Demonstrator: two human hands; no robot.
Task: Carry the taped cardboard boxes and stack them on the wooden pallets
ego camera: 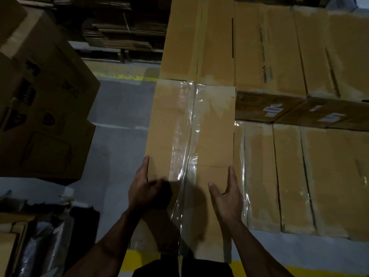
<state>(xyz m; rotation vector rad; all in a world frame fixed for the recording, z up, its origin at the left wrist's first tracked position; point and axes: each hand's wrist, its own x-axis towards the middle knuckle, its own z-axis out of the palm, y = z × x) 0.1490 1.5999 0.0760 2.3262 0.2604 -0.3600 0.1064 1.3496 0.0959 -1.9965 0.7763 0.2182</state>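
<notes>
A single head-worn view is given, aimed forward and steeply downward from close above a taped cardboard box [191, 136]. Stacked boxes [299, 56] are seen far and right, grey floor [119, 136] left, and a yellow floor line [139, 258] nearest.

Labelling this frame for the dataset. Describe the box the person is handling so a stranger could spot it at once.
Start at the block of stacked boxes filling the right side. The taped box sits at its left edge, beside the grey floor, with the left hand and right hand on its near end. Wrinkled clear tape along its centre seam sets it apart.
</notes>
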